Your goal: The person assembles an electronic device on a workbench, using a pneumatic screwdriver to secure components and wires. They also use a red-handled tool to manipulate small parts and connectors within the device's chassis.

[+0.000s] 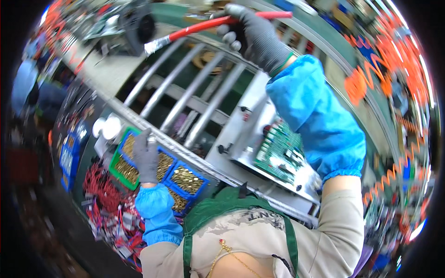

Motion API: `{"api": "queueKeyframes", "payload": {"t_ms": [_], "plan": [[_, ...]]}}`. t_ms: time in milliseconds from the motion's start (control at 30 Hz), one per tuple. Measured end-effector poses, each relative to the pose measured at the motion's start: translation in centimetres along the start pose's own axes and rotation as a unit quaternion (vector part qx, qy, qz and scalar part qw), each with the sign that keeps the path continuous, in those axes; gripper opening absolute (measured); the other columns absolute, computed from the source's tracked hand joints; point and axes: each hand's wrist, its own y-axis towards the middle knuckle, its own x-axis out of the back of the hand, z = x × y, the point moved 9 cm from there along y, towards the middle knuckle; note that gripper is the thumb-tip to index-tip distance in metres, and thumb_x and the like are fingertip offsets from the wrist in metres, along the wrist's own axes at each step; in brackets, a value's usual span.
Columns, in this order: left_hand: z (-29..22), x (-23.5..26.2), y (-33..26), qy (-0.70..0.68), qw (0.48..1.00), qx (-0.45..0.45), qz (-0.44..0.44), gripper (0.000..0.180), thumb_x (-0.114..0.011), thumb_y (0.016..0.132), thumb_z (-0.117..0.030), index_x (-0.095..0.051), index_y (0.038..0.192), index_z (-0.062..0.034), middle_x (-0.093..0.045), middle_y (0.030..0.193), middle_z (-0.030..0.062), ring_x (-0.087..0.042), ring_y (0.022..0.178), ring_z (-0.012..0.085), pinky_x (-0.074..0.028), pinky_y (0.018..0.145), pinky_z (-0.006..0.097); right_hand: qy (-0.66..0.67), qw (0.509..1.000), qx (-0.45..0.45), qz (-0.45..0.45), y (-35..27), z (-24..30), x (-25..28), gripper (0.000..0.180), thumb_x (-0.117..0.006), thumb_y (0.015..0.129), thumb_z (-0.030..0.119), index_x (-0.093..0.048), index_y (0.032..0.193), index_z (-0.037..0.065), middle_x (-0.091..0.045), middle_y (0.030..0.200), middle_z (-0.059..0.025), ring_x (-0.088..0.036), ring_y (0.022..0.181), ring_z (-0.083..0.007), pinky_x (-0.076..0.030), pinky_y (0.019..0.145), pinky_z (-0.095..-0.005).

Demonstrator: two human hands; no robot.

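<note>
My right hand (255, 39), in a grey glove, is raised at the top centre. Its fingers wrap around a long red rod (199, 28) with a whitish end, brush-like but blurred. The rod lies nearly level above silver conveyor rollers (185, 90). At the lower left, my left hand (146, 157), also gloved, is over small bins of brass-coloured screws. Its fingers are drawn together and point away from me; whatever is at their tips is too blurred to name. A green bin (132, 185) and a blue bin (204, 183) sit on either side of it.
A green circuit board (280, 153) lies in a metal chassis (250, 162) below my right forearm. Red wires (104, 187) with connectors heap beside the bins. White round items (107, 128) stand behind them. Orange coiled hoses (366, 85) hang at right. Someone in blue (28, 85) is at far left.
</note>
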Motion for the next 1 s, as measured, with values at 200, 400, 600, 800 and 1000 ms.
{"api": "queueKeyframes", "payload": {"t_ms": [200,400,600,800,1000], "plan": [[-14.7,-7.4,0.2,-0.133,0.985,-0.083,0.076,0.024,-0.051,0.09,-0.005,-0.06,0.111,0.0025,-0.062,0.106,0.0137,-0.059,0.098,0.0227,-0.046,0.088,0.033,-0.01,0.977,0.113,-0.179,-18.1,10.0,24.7,0.036,-0.053,0.092,0.035,-0.059,0.106,0.003,-0.063,0.078,-0.006,-0.052,0.057,-0.006,-0.041,0.043,-0.0175],[-30.8,-13.7,-5.9,-0.253,0.908,-0.27,0.196,0.029,-0.054,0.08,-0.001,-0.061,0.108,-0.0031,-0.061,0.103,0.0126,-0.058,0.098,0.0261,-0.046,0.086,0.035,0.113,0.969,0.125,-0.183,-38.6,11.4,35.2,0.049,-0.049,0.093,0.033,-0.046,0.128,-0.001,-0.063,0.097,-0.0114,-0.055,0.066,-0.0101,-0.045,0.05,-0.02],[-48.2,-20.9,-21.2,-0.268,0.72,-0.495,0.407,0.026,-0.057,0.083,-0.014,-0.062,0.107,-0.0071,-0.057,0.118,0.0103,-0.054,0.108,0.0278,-0.042,0.094,0.042,0.086,0.938,0.159,-0.294,-47.5,11.3,39.0,0.045,-0.05,0.092,0.035,-0.052,0.121,0.001,-0.061,0.087,-0.0099,-0.055,0.063,-0.0119,-0.043,0.049,-0.0225],[-51.3,-27.7,-25.5,0.098,0.686,-0.617,0.372,0.031,-0.06,0.081,-0.039,-0.071,0.093,-0.0126,-0.052,0.125,0.0104,-0.037,0.129,0.027,-0.009,0.108,0.064,-0.165,0.877,0.07,-0.446,-51.1,11.1,39.7,0.039,-0.048,0.093,0.041,-0.06,0.102,0.005,-0.059,0.075,-0.0049,-0.051,0.057,-0.0082,-0.039,0.047,-0.0209],[-46.8,-26.1,-24.5,0.022,0.659,-0.666,0.349,0.016,-0.067,0.073,-0.025,-0.068,0.084,-0.0124,-0.055,0.117,0.0043,-0.044,0.119,0.0235,-0.025,0.106,0.056,-0.273,0.914,-0.05,-0.296,-48.9,6.8,36.9,0.027,-0.053,0.084,0.02,-0.064,0.1,0.002,-0.06,0.077,-0.0036,-0.056,0.065,-0.008,-0.045,0.059,-0.0217]]}}
